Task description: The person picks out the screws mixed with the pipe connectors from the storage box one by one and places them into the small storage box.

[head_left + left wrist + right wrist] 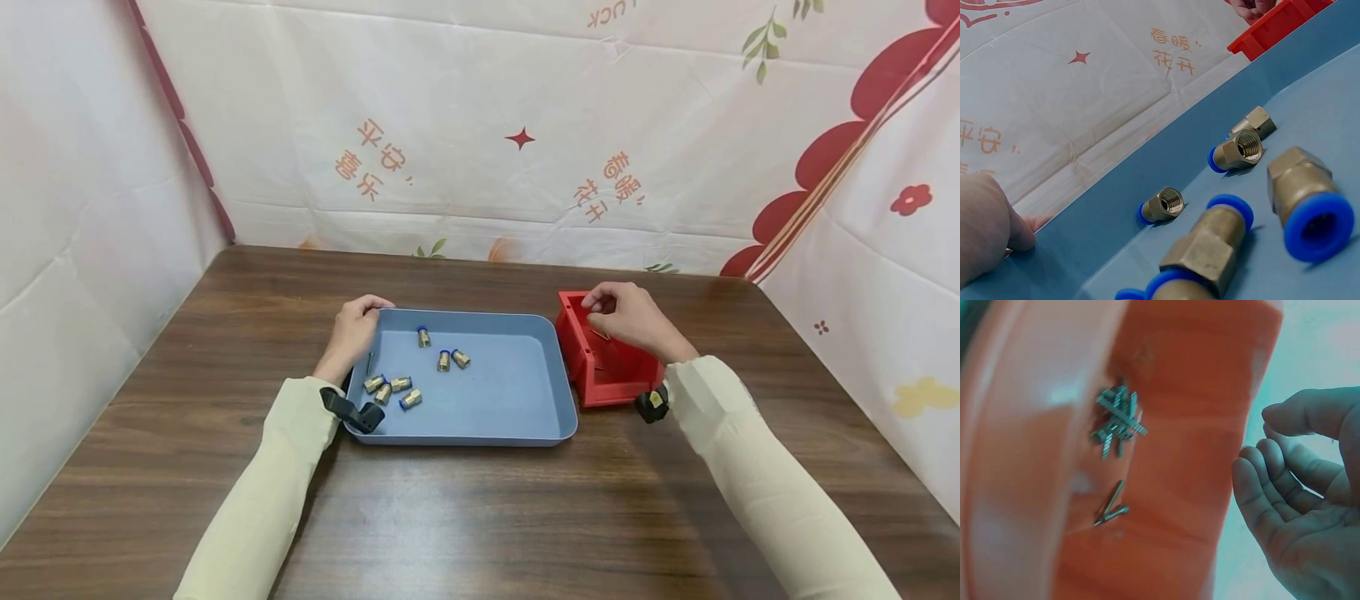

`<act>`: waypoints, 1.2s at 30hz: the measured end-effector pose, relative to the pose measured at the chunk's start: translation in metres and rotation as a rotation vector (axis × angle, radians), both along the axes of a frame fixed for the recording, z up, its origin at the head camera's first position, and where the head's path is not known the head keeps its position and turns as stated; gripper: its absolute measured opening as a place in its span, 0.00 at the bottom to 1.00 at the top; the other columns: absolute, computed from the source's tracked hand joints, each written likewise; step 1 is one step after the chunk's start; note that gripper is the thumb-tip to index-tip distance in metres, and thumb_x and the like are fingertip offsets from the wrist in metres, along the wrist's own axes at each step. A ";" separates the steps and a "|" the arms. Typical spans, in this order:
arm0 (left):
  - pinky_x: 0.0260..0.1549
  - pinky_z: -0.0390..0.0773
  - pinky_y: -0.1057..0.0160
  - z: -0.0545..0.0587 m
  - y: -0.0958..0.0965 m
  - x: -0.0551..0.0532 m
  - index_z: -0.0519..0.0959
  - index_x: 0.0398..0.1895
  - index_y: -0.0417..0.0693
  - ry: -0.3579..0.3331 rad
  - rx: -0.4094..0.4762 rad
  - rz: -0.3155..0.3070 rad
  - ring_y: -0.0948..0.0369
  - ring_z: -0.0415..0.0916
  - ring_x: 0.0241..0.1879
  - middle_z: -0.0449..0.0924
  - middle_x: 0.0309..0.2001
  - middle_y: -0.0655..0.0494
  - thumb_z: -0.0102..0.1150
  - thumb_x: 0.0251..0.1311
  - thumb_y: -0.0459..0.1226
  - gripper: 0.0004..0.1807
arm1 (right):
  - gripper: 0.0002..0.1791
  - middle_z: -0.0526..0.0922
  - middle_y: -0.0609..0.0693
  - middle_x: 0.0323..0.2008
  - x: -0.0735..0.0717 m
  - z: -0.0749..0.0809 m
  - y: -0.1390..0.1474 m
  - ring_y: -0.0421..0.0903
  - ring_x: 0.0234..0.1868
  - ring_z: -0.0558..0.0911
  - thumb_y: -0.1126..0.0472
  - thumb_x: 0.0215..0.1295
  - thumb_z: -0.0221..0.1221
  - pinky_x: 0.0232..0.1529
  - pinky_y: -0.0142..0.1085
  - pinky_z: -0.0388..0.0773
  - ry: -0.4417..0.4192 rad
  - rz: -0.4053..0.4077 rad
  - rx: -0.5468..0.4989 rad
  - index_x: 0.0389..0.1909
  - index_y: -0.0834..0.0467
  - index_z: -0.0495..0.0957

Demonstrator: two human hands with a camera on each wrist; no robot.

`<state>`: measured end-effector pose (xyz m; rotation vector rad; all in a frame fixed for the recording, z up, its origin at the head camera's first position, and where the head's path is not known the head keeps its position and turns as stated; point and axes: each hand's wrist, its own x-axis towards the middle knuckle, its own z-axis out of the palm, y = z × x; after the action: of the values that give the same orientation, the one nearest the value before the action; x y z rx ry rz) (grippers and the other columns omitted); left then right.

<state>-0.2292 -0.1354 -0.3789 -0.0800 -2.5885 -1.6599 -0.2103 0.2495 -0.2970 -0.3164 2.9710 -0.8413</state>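
My left hand grips the far-left corner of a blue tray, thumb over its wall in the left wrist view. Several brass push-in fittings with blue collars lie in the tray, mostly toward its left side. One thin screw lies by the left wall. Over the red bin, beside the tray, hovers my right hand, its fingers loosely bent with nothing visible between them. Inside the bin, the right wrist view shows a small pile of screws and a couple of separate screws.
A brown wooden table carries the tray and bin. Behind it hangs a white printed cloth, with more cloth along both sides. The bin stands close against the tray's right wall.
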 end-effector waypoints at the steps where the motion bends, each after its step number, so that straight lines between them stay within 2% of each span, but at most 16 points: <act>1: 0.47 0.68 0.55 0.000 0.000 0.000 0.77 0.50 0.36 0.000 -0.001 -0.001 0.48 0.72 0.52 0.76 0.53 0.39 0.34 0.70 0.32 0.19 | 0.12 0.79 0.58 0.39 -0.001 0.001 -0.002 0.50 0.38 0.74 0.65 0.61 0.54 0.36 0.34 0.74 0.001 0.004 0.000 0.44 0.63 0.77; 11: 0.46 0.68 0.56 0.001 -0.001 -0.002 0.77 0.50 0.37 0.002 0.000 -0.003 0.48 0.72 0.50 0.77 0.53 0.40 0.34 0.70 0.32 0.19 | 0.10 0.79 0.58 0.37 -0.010 0.008 -0.031 0.49 0.38 0.74 0.66 0.61 0.55 0.41 0.36 0.72 0.053 0.065 -0.006 0.43 0.64 0.78; 20: 0.45 0.68 0.56 0.000 -0.002 -0.002 0.77 0.50 0.37 -0.002 -0.004 0.003 0.49 0.71 0.50 0.76 0.53 0.40 0.34 0.71 0.32 0.19 | 0.09 0.80 0.58 0.36 -0.020 0.002 -0.067 0.49 0.37 0.75 0.67 0.59 0.58 0.38 0.34 0.73 0.060 0.125 -0.050 0.41 0.64 0.79; 27: 0.41 0.66 0.59 -0.001 -0.002 -0.002 0.77 0.50 0.37 0.001 -0.016 -0.001 0.50 0.70 0.46 0.77 0.53 0.40 0.34 0.71 0.32 0.19 | 0.08 0.80 0.58 0.34 -0.022 -0.004 -0.097 0.49 0.35 0.76 0.69 0.57 0.60 0.37 0.32 0.73 0.069 0.180 -0.083 0.38 0.65 0.80; 36: 0.43 0.67 0.58 -0.001 -0.002 -0.003 0.77 0.50 0.38 -0.003 0.007 -0.004 0.50 0.71 0.48 0.77 0.52 0.41 0.35 0.71 0.33 0.18 | 0.09 0.81 0.57 0.33 -0.024 -0.012 -0.126 0.47 0.34 0.76 0.70 0.56 0.61 0.38 0.34 0.75 0.066 0.253 -0.090 0.39 0.67 0.80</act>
<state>-0.2319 -0.1373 -0.3795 -0.0825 -2.5866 -1.6714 -0.2348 0.1232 -0.3087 -0.7192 2.8705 -0.9504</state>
